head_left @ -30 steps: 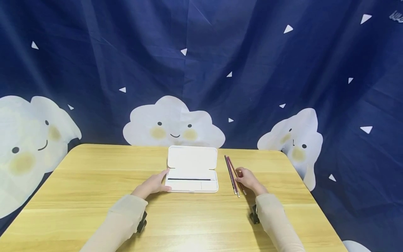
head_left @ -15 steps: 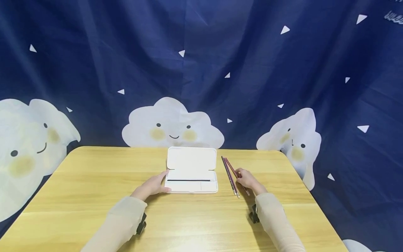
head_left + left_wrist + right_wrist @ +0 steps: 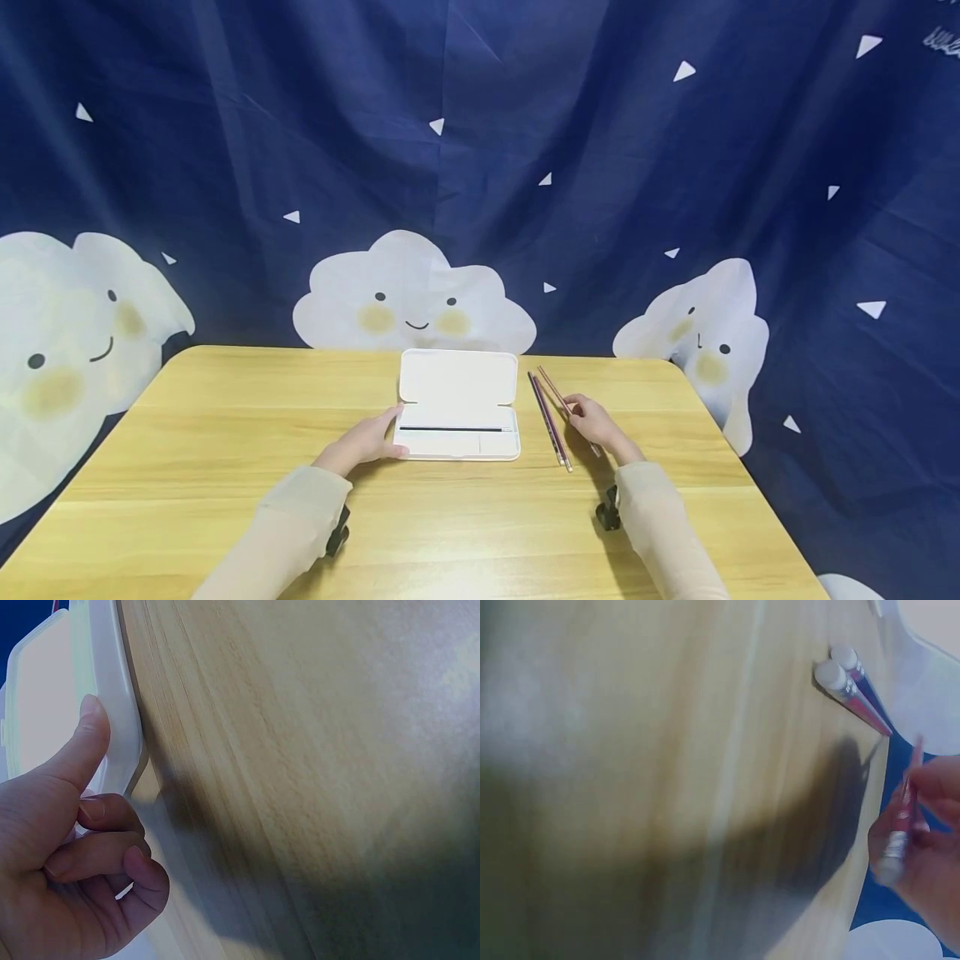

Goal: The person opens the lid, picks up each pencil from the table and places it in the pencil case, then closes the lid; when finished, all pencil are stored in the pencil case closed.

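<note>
Pencil pinched in my right hand, white case steadied by my left

Main risk, I'd judge, is the slim reddish pencil [image 3: 905, 810]. My right hand [image 3: 595, 421] has it between thumb and fingers, its capped end raised above the table [image 3: 480, 508]; a loose pinch on so thin a shaft could let it swivel or drop. Whether its far tip touches wood, I cannot tell. It slants close beside the pair of loose pencils [image 3: 550, 423] – a sideways brush could set those rolling, with nothing visible to stop them.

My left hand [image 3: 365, 439] grips the left end of the white case [image 3: 438, 447], thumb along the front corner, other fingers curled. Pulling hard there could skid the case, or jolt the dark pencil [image 3: 453, 428] out of line.

Container: the case lies on the table, left of the loose pencils, its lid [image 3: 459, 377] folded back at the far side; leaning or flat, unclear. Inside – one dark pencil lengthwise across the tray, paler end to the right. In front of it, a short line marks off a right-hand section [image 3: 498, 443]; what that holds, if anything, I can't make out.
</note>
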{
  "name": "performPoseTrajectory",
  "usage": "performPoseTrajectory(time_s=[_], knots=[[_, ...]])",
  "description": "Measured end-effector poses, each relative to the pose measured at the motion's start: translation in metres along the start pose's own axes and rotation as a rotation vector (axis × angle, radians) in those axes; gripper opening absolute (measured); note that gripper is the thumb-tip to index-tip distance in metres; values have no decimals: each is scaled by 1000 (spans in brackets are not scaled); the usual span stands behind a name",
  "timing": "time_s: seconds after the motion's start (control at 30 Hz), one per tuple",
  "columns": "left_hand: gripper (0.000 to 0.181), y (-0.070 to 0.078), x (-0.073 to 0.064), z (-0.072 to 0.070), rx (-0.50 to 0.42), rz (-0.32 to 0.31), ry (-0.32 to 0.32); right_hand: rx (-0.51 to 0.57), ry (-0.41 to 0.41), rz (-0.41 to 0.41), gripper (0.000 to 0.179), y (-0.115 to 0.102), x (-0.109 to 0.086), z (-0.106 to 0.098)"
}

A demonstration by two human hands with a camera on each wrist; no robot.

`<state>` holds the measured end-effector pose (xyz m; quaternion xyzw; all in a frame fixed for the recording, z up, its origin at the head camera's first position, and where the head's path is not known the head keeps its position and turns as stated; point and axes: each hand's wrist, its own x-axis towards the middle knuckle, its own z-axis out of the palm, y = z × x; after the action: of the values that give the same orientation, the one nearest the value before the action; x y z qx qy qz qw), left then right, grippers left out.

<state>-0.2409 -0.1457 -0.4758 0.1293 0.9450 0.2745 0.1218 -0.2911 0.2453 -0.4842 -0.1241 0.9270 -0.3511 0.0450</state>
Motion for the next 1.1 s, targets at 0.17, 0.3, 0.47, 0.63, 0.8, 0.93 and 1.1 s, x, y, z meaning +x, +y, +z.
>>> performPoseTrajectory(time_s=[0.17, 0.3, 0.47, 0.63, 0.8, 0.93, 1.1], knots=[[83, 0, 1, 0, -9, -13, -4, 13, -7, -33, 27, -4, 0, -1], [83, 0, 1, 0, -14, -15, -6, 18, 7, -48, 28, -5, 1, -1], [83, -1, 1, 1, -12, -13, -5, 38, 61, -75, 31, -7, 4, -1], [83, -1, 1, 0, -11, -21, -7, 66, 97, -103, 32, -13, 7, 0], [84, -1, 1, 0, -8, -32, -13, 97, 152, -130, 32, -23, 10, 3], [83, 0, 1, 0, -17, -35, -11, 101, 165, -181, 32, -30, 12, 4], [83, 0, 1, 0, -8, -27, -6, 94, 120, -253, 31, -39, 14, 8]])
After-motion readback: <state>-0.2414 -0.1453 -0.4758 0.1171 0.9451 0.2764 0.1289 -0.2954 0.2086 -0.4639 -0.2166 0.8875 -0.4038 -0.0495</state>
